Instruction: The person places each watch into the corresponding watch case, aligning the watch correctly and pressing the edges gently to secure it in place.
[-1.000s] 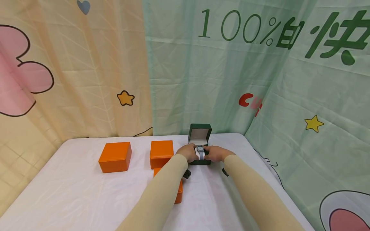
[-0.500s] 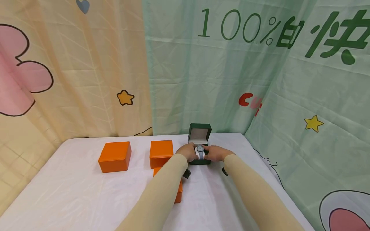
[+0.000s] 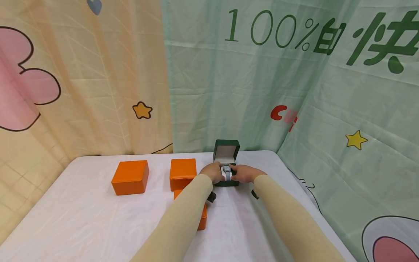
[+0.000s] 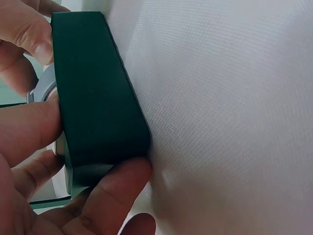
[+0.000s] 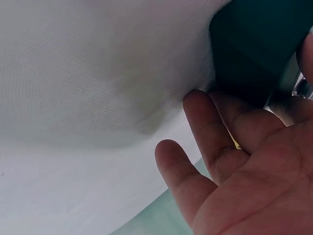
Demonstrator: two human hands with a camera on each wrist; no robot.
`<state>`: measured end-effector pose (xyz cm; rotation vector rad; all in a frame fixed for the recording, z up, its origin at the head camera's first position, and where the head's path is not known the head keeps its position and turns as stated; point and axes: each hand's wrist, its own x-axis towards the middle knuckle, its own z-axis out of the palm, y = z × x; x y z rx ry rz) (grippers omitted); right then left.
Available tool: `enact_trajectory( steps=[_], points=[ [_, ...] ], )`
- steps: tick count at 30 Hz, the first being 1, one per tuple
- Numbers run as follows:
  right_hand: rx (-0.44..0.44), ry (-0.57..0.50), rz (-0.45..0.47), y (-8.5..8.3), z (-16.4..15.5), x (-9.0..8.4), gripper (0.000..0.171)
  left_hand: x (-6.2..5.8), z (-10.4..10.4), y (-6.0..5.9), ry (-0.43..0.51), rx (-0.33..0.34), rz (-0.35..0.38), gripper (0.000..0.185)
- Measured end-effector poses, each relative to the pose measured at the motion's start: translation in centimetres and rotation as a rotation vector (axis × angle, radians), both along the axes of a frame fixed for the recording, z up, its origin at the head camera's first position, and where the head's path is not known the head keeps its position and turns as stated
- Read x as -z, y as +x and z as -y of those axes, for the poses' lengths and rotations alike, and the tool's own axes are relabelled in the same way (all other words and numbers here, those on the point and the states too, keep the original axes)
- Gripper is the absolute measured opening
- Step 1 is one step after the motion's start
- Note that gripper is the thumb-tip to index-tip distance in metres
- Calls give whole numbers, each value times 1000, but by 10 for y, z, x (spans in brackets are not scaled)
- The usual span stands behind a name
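A green watch box (image 3: 226, 144) stands with its lid raised at the table's back right. Inside, a wristwatch (image 3: 226, 168) with a grey-blue strap sits on a white cushion (image 3: 223, 174). My left hand (image 3: 213, 172) has thumb and forefinger at the cushion's left side, while its other fingers (image 4: 117, 191) touch the outer wall of the box. From the right, my right hand (image 3: 246, 173) holds the watch and cushion likewise; two of its fingers (image 5: 203, 122) lie along the box's outside. The fingertips inside the box are partly hidden in both wrist views.
An orange box (image 3: 130, 177) is on the left of the white table (image 3: 82, 218). A second orange box (image 3: 182, 174) stands left of the green one, and a third orange box (image 3: 202, 220) is partly hidden by my left sleeve. Curtains (image 3: 229, 91) hang behind and at right.
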<state>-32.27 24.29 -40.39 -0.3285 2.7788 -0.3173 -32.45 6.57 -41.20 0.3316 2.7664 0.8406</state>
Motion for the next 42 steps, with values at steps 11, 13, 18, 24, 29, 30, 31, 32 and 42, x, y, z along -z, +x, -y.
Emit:
enact_trajectory(
  steps=[11,13,18,24,29,30,31,32,42],
  points=[
    [5,1,21,-1,-2,0,69,-2,-1,2,-20,11,4,58],
    [8,-4,25,-1,-2,1,69,-1,0,2,-29,17,2,58],
    [5,-5,31,-1,-4,3,70,2,2,-2,-41,37,9,52],
    [-4,7,34,0,-8,4,72,-6,8,0,-75,63,12,38],
    [-29,-1,-12,-3,-13,-2,61,-25,17,0,-164,67,-31,32],
    [-38,3,-41,-4,-14,-5,57,-29,19,-1,-168,64,-46,32],
    [-40,2,-70,-6,-16,-7,53,-34,21,-2,-153,50,-53,33],
    [-34,3,-102,-7,-17,-10,51,-38,23,-3,-132,36,-61,34],
    [214,-224,-312,-28,-20,-35,53,-72,24,-11,105,-116,-197,70]
  ],
)
